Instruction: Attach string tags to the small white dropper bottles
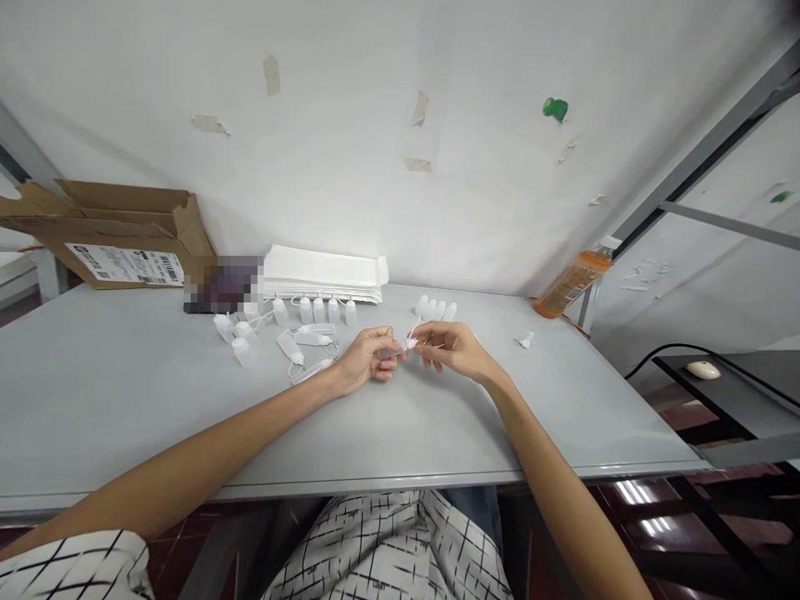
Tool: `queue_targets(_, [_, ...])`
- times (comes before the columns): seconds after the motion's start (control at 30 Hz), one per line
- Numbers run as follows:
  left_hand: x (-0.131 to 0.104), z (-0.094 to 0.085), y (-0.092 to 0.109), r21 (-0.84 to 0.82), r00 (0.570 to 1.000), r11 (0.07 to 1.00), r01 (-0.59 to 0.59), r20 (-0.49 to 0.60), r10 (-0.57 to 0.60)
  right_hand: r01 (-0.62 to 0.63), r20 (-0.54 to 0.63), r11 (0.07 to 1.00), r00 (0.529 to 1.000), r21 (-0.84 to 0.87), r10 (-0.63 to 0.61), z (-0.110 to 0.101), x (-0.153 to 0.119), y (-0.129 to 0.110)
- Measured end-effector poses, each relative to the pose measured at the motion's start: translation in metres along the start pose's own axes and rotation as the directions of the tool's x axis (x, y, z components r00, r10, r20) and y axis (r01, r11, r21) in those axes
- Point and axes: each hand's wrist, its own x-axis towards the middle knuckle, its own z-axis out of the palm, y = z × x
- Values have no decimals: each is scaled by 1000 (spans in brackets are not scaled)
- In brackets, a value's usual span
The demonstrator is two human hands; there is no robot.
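My left hand (366, 360) and my right hand (451, 348) meet above the middle of the grey table (125, 417). Together they pinch one small white plastic piece (407, 342) with a thin stem; the left fingers hold its greyish end, the right fingertips hold the white tip. Several similar small white bottle-like pieces (293, 333) lie and stand on the table just left of my left hand, some joined by thin loops. A short row of white pieces (436, 309) stands behind my right hand. One lone white piece (525, 340) lies to the right.
A stack of flat white envelopes (322, 273) rests against the wall. An open cardboard box (118, 233) sits at the back left. An orange bottle (572, 283) leans at the back right corner. A lower dark desk with a computer mouse (703, 369) stands to the right.
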Motion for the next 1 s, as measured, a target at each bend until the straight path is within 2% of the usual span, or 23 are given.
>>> queue_targets(0.17, [1,-3,-2,7,1000,1000,6,9,-7,-23,15,997,1000,69,22,4,2,3])
queue_targets(0.4, [-1,-2,-1,63,999,998,-18,28,16,-13,61,1000,998,8,12,8,3,0])
queue_targets(0.57, [-5,4,-4,290,994,951,-109,31,104,-29,44,1000,999,4,29,10,4,2])
queue_targets(0.73, [-6,7,-7,562,968,798,-220,23,251,-80,-2,997,997,8,80,11,4,1])
queue_targets(0.87, [-7,7,-5,750,922,587,-303,75,380,-96,5,995,995,11,96,12,4,0])
queue_targets(0.93, [-7,6,-4,811,905,494,-313,98,413,-96,13,995,995,11,96,12,4,-1])
queue_targets(1.0, [-7,6,-4,850,906,435,-296,105,410,-91,18,996,996,12,91,12,3,-2])
